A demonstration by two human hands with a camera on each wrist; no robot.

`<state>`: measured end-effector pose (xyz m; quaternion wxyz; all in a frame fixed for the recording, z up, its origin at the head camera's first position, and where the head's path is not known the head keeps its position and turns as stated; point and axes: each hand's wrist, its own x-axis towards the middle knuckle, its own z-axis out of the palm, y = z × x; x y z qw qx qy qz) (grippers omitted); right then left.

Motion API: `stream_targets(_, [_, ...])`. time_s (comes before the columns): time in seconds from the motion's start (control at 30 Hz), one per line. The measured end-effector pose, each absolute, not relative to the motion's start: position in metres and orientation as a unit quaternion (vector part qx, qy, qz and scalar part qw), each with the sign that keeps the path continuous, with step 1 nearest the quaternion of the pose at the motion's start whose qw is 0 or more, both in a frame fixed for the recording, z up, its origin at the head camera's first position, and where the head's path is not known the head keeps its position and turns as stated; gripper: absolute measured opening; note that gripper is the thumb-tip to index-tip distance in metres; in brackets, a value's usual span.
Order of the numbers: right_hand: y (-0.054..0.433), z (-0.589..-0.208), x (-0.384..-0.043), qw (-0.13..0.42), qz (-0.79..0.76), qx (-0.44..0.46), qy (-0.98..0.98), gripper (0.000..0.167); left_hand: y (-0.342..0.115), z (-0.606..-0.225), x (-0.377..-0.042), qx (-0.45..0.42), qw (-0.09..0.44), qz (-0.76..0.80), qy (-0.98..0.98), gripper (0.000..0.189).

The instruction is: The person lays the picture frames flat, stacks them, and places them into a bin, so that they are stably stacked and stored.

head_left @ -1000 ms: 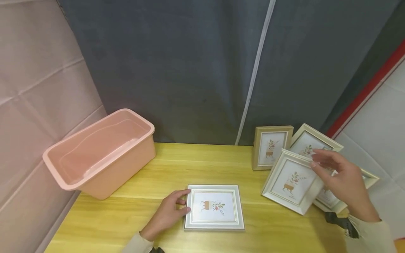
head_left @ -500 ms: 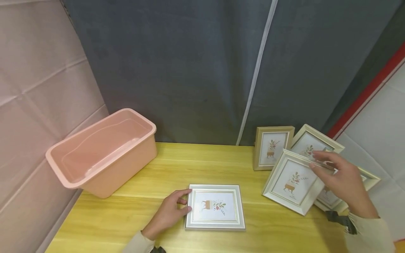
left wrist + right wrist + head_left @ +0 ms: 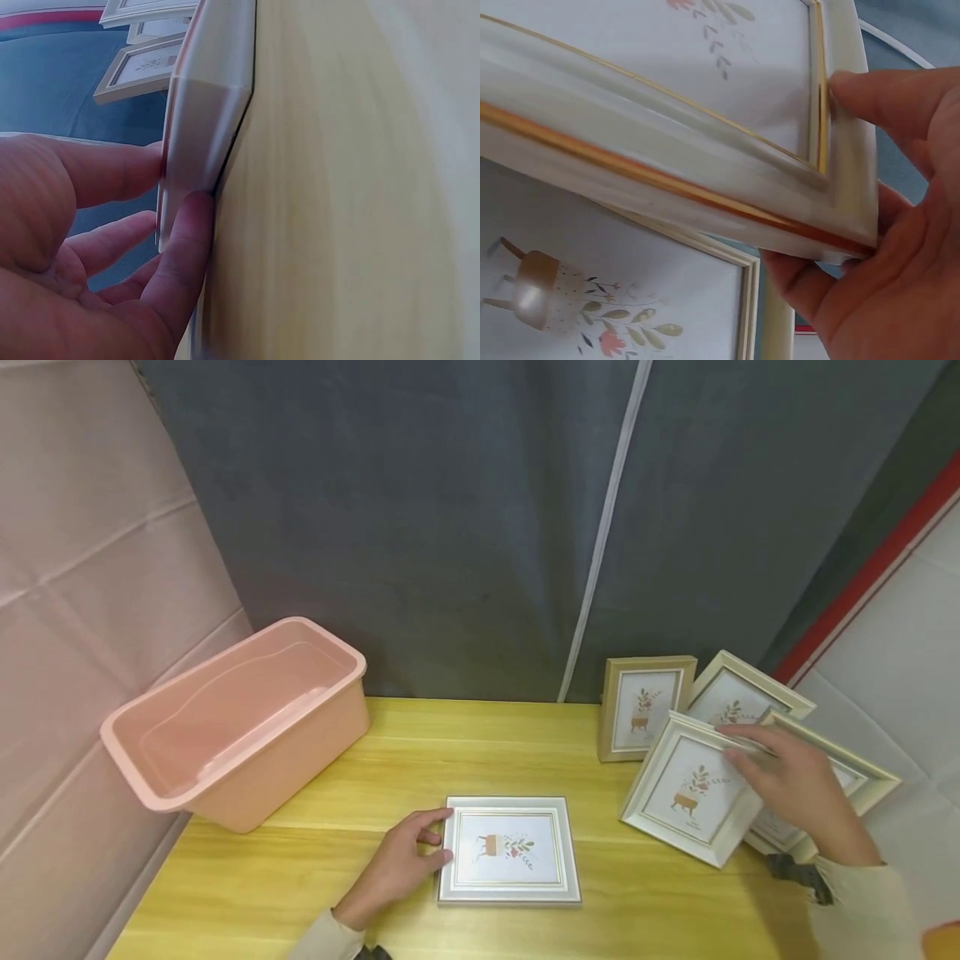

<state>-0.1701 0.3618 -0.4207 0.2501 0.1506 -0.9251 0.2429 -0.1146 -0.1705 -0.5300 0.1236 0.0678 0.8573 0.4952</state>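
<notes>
My left hand (image 3: pixel 397 864) holds the left edge of a silver-white picture frame (image 3: pixel 508 893) lying flat on the table, its plant print sideways. In the left wrist view, the fingertips meet the side and face edge of this frame (image 3: pixel 206 105). On the right, my right hand (image 3: pixel 798 789) pinches the upper right corner of a cream picture frame (image 3: pixel 697 793), which leans back. The right wrist view has the thumb on the front of that frame (image 3: pixel 847 150) and fingers behind it. Part of another frame (image 3: pixel 873 789) is hidden behind this hand.
A tan frame (image 3: pixel 609 710) and a cream frame (image 3: pixel 787 693) stand by the dark curtain (image 3: pixel 450 527). A pink plastic bin (image 3: pixel 292 752) sits at the table's back left, beside a pale wall covering (image 3: pixel 90 568). The yellow wooden table (image 3: pixel 480 752) extends between.
My right hand has moved slightly left and closed its fingers onto the corner of the leaning cream picture frame. My left hand and the flat frame have kept their place.
</notes>
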Motion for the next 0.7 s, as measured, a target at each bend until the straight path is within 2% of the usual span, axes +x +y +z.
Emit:
stream_targets(0.2, [0.364,-0.411,-0.17,0.21,0.208,0.138,-0.945,0.038,-0.171,-0.531,-0.114,0.067,0.123,0.497,0.856,0.059])
stream_targets(0.43, [0.365,-0.407,-0.162,0.162,0.243,0.146,-0.945,0.043,-0.171,-0.531,-0.114,0.063,0.125,0.501,0.854,0.059])
stream_targets(0.7, [0.36,-0.406,-0.155,0.17,0.243,0.137,-0.945,0.042,-0.171,-0.531,-0.114,0.063,0.123,0.499,0.855,0.06])
